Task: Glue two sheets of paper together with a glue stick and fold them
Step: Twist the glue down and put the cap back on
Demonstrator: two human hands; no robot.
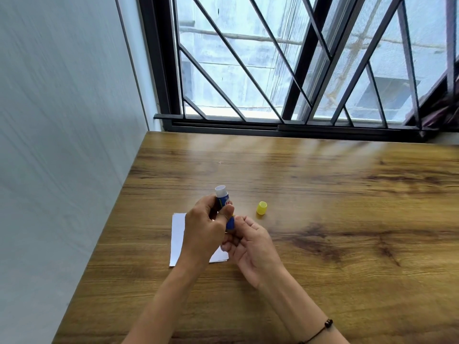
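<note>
While your left hand grips the glue stick over the paper near the desk's left edge, twist its base gently with your right-hand fingers; the yellow cap lies just right.

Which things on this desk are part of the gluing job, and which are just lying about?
In the job: blue glue stick held by left hand and right hand; yellow plastic cap; white paper.
Lying about: tiny pale scrap on wooden desk.
</note>
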